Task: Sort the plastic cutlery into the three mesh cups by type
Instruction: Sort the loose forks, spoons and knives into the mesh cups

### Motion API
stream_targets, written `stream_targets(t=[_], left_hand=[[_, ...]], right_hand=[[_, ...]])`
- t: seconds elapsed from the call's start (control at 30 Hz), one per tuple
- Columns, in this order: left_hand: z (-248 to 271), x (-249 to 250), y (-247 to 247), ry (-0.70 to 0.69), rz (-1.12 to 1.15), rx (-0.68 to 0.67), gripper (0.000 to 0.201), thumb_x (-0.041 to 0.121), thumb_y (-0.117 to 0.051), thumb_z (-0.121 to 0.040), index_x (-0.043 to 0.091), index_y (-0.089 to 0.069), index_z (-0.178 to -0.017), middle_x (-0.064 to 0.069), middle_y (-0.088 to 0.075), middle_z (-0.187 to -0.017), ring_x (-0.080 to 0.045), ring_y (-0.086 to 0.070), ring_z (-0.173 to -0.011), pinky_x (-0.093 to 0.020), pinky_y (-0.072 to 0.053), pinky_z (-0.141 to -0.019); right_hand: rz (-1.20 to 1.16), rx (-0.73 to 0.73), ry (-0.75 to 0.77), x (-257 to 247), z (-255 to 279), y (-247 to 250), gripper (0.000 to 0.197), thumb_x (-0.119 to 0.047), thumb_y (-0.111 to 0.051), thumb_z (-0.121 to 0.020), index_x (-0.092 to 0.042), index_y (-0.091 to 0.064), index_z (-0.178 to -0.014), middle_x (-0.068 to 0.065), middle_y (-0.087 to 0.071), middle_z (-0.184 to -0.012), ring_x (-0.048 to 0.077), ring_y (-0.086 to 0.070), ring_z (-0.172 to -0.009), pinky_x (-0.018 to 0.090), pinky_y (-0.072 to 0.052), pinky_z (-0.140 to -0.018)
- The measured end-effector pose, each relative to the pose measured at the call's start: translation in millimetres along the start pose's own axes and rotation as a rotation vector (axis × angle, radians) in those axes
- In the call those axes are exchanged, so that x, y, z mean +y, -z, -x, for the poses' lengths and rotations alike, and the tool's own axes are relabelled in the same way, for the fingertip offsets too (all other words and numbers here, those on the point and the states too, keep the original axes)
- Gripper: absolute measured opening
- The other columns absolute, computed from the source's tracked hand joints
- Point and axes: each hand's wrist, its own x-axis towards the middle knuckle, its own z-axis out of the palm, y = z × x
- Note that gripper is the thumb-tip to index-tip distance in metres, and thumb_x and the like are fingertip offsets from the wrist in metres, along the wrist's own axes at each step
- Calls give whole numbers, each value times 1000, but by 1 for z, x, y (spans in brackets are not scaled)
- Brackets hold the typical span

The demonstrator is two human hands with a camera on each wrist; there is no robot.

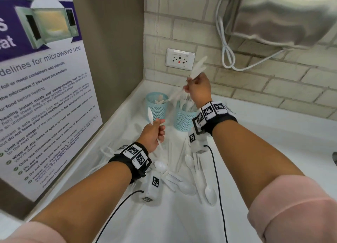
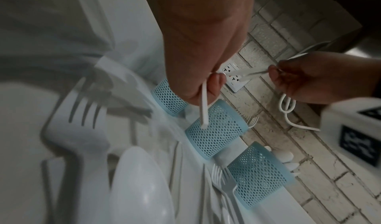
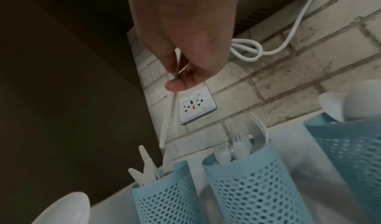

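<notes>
My right hand (image 1: pixel 197 89) pinches some knives (image 1: pixel 197 67) above the knife cup (image 1: pixel 156 106), upper middle of frame; I lower them handle-first, straight. Left hand (image 1: pixel 153 135) holds one knife (image 1: pixel 150 115), waiting.

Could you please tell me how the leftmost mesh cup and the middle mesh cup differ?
The leftmost pale blue mesh cup holds flat white plastic knives; the middle pale blue mesh cup holds white plastic forks. The middle one looks fuller. Both stand upright and look alike.
</notes>
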Motion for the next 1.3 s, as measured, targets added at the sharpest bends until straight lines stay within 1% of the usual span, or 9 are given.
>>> stream_targets(t=[0.13, 0.33, 0.43, 0.53, 0.63, 0.73, 0.83, 1.1, 1.3], left_hand=[[-4, 9, 0, -34, -16, 27, 15, 36, -46, -97, 20, -47, -95, 2, -39, -71, -6, -29, -52, -13, -23, -35], [-9, 18, 4, -53, 119, 122, 30, 40, -31, -100, 20, -48, -117, -1, -45, -78, -8, -31, -55, -14, -24, -36], [-11, 20, 8, -50, 143, 142, 34, 38, -31, -101, 18, -50, -122, -1, -49, -79, -8, -33, -56, -15, -25, -37], [-14, 23, 13, -52, 140, 157, 41, 37, -33, -101, 14, -47, -131, -1, -52, -80, -8, -35, -58, -17, -26, -41], [-14, 24, 15, -54, 133, 151, 43, 36, -35, -101, 12, -45, -134, -1, -53, -81, -9, -36, -61, -19, -28, -46], [-13, 24, 15, -55, 138, 138, 43, 35, -36, -100, 10, -45, -135, -1, -53, -82, -9, -37, -61, -21, -29, -49], [-11, 24, 13, -59, 110, 135, 43, 35, -37, -100, 10, -46, -134, -1, -53, -81, -10, -38, -61, -21, -31, -49], [1, 22, -4, -87, 59, 92, 41, 36, -37, -100, 9, -53, -127, 2, -52, -75, -9, -39, -58, -19, -32, -48], [9, 11, -13, -91, -43, 3, 36, 36, -46, -97, 5, -61, -108, 2, -51, -73, -8, -41, -57, -17, -35, -46]], right_hand=[[-110, 48, 26, 2, -7, -20, 8, -7, -51, -93, -9, -46, -99, 13, -58, -86, 14, -63, -63, 35, -58, -76], [-31, -154, -121, 21, -12, -52, 16, -13, -56, -87, -2, -49, -98, 22, -62, -94, 27, -67, -77, 45, -56, -83], [125, -268, -159, 44, -27, -67, 19, -25, -58, -72, -16, -43, -79, 24, -65, -95, 37, -65, -89, 52, -52, -87], [189, -313, -161, 36, -21, -69, 16, -15, -56, -82, -21, -42, -76, 20, -67, -91, 35, -67, -87, 49, -53, -86], [162, -336, -140, 31, -15, -70, 11, -17, -54, -90, -16, -49, -100, 11, -63, -89, 26, -64, -81, 39, -52, -84], [311, -377, -64, 31, -13, -66, 38, -24, -50, -94, -12, -45, -130, 8, -61, -106, 21, -57, -100, 32, -43, -95], [347, -317, 35, 32, -10, -60, 39, -23, -48, -96, -11, -46, -133, 12, -57, -126, 23, -53, -116, 27, -39, -98], [201, 96, 63, 43, 10, -25, 22, -39, -49, -91, -19, -57, -94, 3, -64, -81, 22, -62, -76, 32, -50, -75], [141, -370, -142, 47, 41, 2, 38, -47, -58, -88, -12, -70, -97, -3, -57, -72, 10, -46, -57, 20, -37, -52]])
